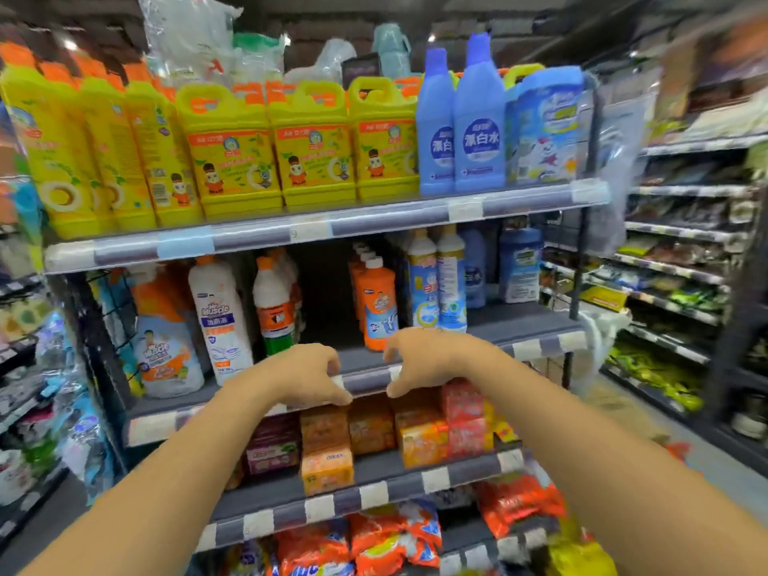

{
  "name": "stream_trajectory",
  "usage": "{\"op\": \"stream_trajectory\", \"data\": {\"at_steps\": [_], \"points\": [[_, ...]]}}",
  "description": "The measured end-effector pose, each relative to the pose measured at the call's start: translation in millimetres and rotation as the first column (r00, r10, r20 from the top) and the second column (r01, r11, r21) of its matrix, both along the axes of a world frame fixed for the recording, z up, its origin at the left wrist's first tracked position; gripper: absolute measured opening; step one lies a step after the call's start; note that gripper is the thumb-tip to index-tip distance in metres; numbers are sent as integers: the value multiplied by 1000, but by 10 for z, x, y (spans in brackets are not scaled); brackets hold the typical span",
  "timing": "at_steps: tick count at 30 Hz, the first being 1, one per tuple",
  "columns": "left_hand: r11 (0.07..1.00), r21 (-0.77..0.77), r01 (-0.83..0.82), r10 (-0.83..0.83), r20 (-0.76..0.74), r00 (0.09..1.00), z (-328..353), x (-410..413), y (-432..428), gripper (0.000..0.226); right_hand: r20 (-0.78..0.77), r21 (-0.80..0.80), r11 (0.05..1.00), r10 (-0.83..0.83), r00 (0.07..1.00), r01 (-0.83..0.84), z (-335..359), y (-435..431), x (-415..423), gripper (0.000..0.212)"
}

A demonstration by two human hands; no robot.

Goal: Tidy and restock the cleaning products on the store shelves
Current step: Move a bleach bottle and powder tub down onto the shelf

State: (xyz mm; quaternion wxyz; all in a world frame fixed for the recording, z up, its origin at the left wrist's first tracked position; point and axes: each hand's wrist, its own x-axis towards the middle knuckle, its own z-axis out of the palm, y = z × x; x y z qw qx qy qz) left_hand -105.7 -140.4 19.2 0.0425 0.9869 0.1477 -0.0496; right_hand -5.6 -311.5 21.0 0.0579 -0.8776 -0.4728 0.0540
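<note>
This is a store aisle. A grey metal shelf unit (pixel 374 220) stands straight ahead. Strips of price labels run along the front edges of its boards, and a dark upright post (pixel 577 259) carries its right end. To the right, a second run of shelves (pixel 681 230) lines the far side of a pale grey floor (pixel 715 471). The ceiling (pixel 519 18) is dark, with a few small bright lights (pixel 70 44). More racks (pixel 20 367) crowd the left edge, blurred.

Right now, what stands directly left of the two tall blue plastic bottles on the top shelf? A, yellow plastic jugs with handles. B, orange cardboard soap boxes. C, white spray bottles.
A: a yellow plastic jug with a handle stands right against the tall blue bottles on the top shelf.
</note>
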Motion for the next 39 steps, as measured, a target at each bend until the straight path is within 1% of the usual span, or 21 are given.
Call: {"op": "stream_trajectory", "data": {"at_steps": [4,7,10,14,17,21,26,31,35,39], "points": [[992,-56,110,-110,5,994,17,64,-451,60,-4,-48,992,-121,993,121,128,-534,-114,56],[979,-111,172,-170,28,985,1,31,-713,59,28,-99,984,-144,989,146,200,-859,-188,58],[965,-155,212,-210,25,977,45,25,-918,59,-9,-58,984,-170,985,169,295,-1152,-218,58],[961,-109,255,-249,66,966,231,128,-1144,59,-22,17,980,-198,980,199,447,-1423,-168,61],[966,-72,247,-240,92,966,411,275,-1299,57,-35,73,974,-211,977,213,556,-1588,-49,61],[970,-17,243,-242,69,968,612,516,-1505,59,-35,104,970,-215,976,218,679,-1825,184,63],[972,-85,219,-211,96,973,808,873,-1792,54,-29,118,976,-178,984,180,833,-2100,644,60],[981,-117,157,-137,165,977,1029,1289,-2090,51,31,137,983,-131,991,126,1036,-2402,1210,60],[994,-74,78,-57,252,966,1286,1638,-2266,45,46,205,972,-123,991,111,1272,-2558,1714,59],[994,-106,-17,49,300,953,1465,1942,-2325,35,50,301,947,-135,990,114,1497,-2588,2133,52]]}}
